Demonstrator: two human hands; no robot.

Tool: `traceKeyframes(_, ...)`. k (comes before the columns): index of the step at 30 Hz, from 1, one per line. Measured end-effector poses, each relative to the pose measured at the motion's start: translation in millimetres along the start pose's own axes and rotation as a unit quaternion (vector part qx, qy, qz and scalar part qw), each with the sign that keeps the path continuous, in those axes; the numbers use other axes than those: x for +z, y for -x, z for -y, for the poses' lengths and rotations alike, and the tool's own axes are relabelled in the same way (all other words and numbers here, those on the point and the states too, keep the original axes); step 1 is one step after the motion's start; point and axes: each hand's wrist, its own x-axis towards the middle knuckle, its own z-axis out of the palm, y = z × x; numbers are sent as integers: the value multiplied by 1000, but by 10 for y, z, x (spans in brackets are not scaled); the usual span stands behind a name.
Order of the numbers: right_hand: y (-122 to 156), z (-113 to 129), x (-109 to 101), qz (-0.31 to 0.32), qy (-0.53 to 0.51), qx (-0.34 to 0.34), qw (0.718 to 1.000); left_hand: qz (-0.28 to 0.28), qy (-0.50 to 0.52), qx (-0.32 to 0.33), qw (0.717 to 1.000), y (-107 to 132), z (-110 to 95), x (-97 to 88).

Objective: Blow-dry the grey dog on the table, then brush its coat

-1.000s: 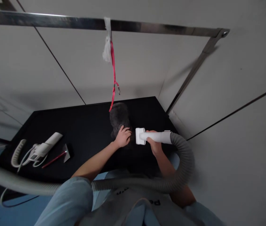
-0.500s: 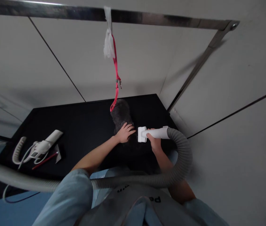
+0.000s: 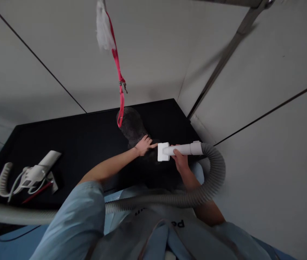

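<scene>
A small dark grey furry animal (image 3: 131, 126) stands on the black table (image 3: 82, 141), tied by a red leash (image 3: 120, 94) that hangs from above. My left hand (image 3: 144, 144) lies flat on its back, fingers stretched out. My right hand (image 3: 179, 159) grips the white nozzle (image 3: 177, 150) of a grey ribbed hose (image 3: 213, 177). The nozzle's square head sits just right of my left fingers, against the animal's fur.
At the table's left end lie a white handheld tool with a coiled cord (image 3: 34, 172) and a red-handled comb (image 3: 38, 191). A slanted metal post (image 3: 218, 61) rises at the right. Grey walls close in behind and to the right. The hose loops across my lap.
The view has tipped down and shifted, so the overhead bar has left the top edge. My left hand went from curled to flat on the fur. The nozzle stayed beside it.
</scene>
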Motion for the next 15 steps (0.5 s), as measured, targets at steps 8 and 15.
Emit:
traceKeyframes(8,90,-106,-55,-28,-69,56,996,-17,25,-13,999,28,0,110)
traceKeyframes(15,109,-73,-108,-19,-58,28,998,-11,43,-7,999,-61,-5,77)
